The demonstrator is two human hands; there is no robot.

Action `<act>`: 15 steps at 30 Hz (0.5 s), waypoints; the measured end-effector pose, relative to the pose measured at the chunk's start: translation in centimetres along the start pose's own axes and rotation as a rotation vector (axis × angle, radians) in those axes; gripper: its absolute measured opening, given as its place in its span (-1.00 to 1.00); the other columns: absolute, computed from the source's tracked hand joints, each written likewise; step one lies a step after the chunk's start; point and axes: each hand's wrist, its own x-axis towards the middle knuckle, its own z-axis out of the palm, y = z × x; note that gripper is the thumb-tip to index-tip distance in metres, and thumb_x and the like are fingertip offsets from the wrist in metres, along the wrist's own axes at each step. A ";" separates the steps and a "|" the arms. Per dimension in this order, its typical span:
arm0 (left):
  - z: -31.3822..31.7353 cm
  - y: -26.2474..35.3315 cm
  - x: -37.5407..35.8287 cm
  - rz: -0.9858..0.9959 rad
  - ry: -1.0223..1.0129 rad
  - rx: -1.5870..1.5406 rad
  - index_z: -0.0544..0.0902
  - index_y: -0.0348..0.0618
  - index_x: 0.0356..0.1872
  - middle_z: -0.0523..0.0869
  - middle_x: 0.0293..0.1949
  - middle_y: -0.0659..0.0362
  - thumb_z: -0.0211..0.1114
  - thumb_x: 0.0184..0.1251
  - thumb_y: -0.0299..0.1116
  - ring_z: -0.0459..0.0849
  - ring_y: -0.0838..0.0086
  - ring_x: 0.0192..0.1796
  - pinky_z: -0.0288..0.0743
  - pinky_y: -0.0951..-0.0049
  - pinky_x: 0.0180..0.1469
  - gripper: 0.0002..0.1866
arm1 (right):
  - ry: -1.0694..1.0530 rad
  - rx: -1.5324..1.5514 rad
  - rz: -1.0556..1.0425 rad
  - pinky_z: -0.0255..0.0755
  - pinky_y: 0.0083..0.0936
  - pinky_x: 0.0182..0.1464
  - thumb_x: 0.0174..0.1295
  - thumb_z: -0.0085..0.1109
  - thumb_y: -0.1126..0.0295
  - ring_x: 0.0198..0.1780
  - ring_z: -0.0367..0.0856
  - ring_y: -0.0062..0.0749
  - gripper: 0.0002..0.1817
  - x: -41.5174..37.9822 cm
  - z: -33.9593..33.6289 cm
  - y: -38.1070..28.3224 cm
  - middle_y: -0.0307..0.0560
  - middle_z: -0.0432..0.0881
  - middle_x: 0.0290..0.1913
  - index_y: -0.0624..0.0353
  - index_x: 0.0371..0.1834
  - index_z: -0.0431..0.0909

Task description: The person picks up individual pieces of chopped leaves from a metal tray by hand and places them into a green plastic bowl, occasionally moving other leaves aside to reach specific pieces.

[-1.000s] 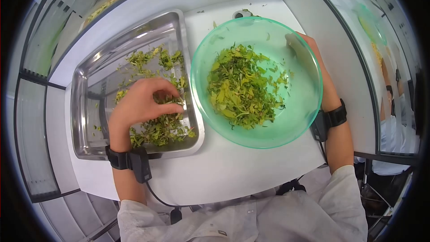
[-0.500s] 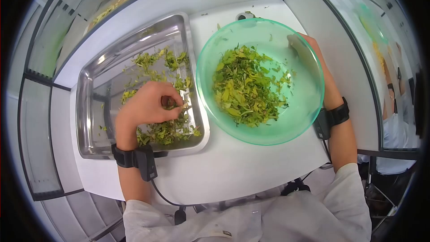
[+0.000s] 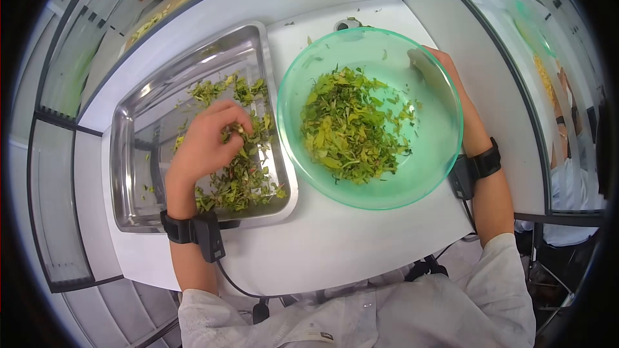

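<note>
Reaching down into the steel tray, the left hand is bending its fingers over the loose leaves. Its thumb and forefinger are coming close together among the greenery (whether they are pinching a leaf, I cannot tell). The loose leaves are lying mostly along the tray's right side, with a few small scraps sitting farther left on the shiny bottom.

Just beside the tray, the green bowl is standing on the white table and holding a leafy heap, which is gathering toward its left side while smaller bits are spreading rightward. The right hand is touching the bowl at its far right edge, partly hiding behind the translucent wall; I cannot tell whether its fingers are clamping the rim or only steadying it.

Both wrists are wearing black straps, the left strap and the right strap. Beyond the bowl, a round grey fitting is showing, with stray leaf bits lying nearby.
</note>
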 end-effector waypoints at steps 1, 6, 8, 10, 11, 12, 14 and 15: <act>0.0 0.1 0.0 -0.018 -0.014 0.006 0.52 -0.25 -0.44 0.54 -0.35 0.15 0.16 -0.13 -0.69 0.56 0.33 -0.22 0.44 0.41 -0.13 -0.83 | 0.002 -0.002 0.005 0.30 -0.68 -0.35 0.35 0.14 0.19 -0.40 0.34 -0.75 -0.70 0.0 0.0 0.0 -0.40 0.45 -0.47 0.21 -0.42 0.53; -0.3 0.3 0.0 0.003 0.007 0.008 0.49 -0.24 -0.48 0.53 -0.38 0.13 0.24 -0.13 -0.68 0.59 0.25 -0.21 0.46 0.35 -0.13 -0.83 | 0.015 -0.019 -0.019 0.31 -0.68 -0.34 0.34 0.14 0.19 -0.39 0.36 -0.74 -0.70 -0.1 0.1 -0.2 -0.38 0.47 -0.47 0.22 -0.40 0.55; -0.1 0.1 0.1 -0.036 0.033 -0.013 0.50 -0.23 -0.48 0.53 -0.41 0.15 0.25 -0.12 -0.68 0.59 0.27 -0.27 0.46 0.39 -0.17 -0.83 | 0.024 -0.057 0.019 0.31 -0.67 -0.34 0.33 0.15 0.18 -0.39 0.36 -0.73 -0.69 0.0 0.1 -0.2 -0.38 0.46 -0.47 0.21 -0.41 0.54; 0.1 -0.3 0.1 0.026 0.062 0.015 0.54 -0.20 -0.42 0.55 -0.41 0.18 0.27 -0.04 -0.67 0.59 0.35 -0.33 0.46 0.45 -0.24 -0.83 | 0.016 -0.053 0.009 0.31 -0.66 -0.34 0.33 0.14 0.18 -0.40 0.35 -0.73 -0.69 0.1 0.0 0.0 -0.37 0.45 -0.49 0.20 -0.44 0.52; 0.2 -0.3 0.2 -0.017 0.147 0.013 0.57 -0.18 -0.38 0.57 -0.42 0.20 0.28 0.01 -0.64 0.58 0.43 -0.37 0.45 0.49 -0.28 -0.84 | 0.019 -0.053 0.006 0.31 -0.66 -0.34 0.34 0.14 0.19 -0.40 0.35 -0.73 -0.69 0.0 0.1 -0.2 -0.38 0.44 -0.49 0.20 -0.44 0.52; 0.3 -0.3 0.2 -0.060 0.231 0.009 0.59 -0.17 -0.33 0.59 -0.42 0.22 0.28 0.06 -0.62 0.58 0.50 -0.40 0.44 0.53 -0.32 -0.85 | 0.022 -0.052 0.003 0.31 -0.66 -0.34 0.34 0.14 0.19 -0.40 0.34 -0.73 -0.69 -0.1 0.1 -0.4 -0.38 0.44 -0.48 0.20 -0.44 0.51; 0.2 -1.7 0.4 -0.251 0.456 -0.111 0.63 -0.14 -0.24 0.64 -0.44 0.33 0.31 0.18 -0.54 0.49 0.70 -0.49 0.37 0.63 -0.41 -0.87 | 0.006 -0.034 0.001 0.31 -0.66 -0.34 0.34 0.13 0.20 -0.40 0.35 -0.73 -0.70 0.0 0.0 -0.1 -0.38 0.45 -0.48 0.21 -0.42 0.52; -0.1 -1.9 0.4 -0.282 0.525 -0.092 0.64 -0.16 -0.22 0.65 -0.42 0.33 0.32 0.20 -0.52 0.48 0.71 -0.50 0.37 0.63 -0.42 -0.87 | 0.006 -0.048 0.015 0.31 -0.66 -0.34 0.34 0.13 0.21 -0.40 0.35 -0.74 -0.71 0.0 0.0 -0.2 -0.39 0.45 -0.48 0.21 -0.41 0.52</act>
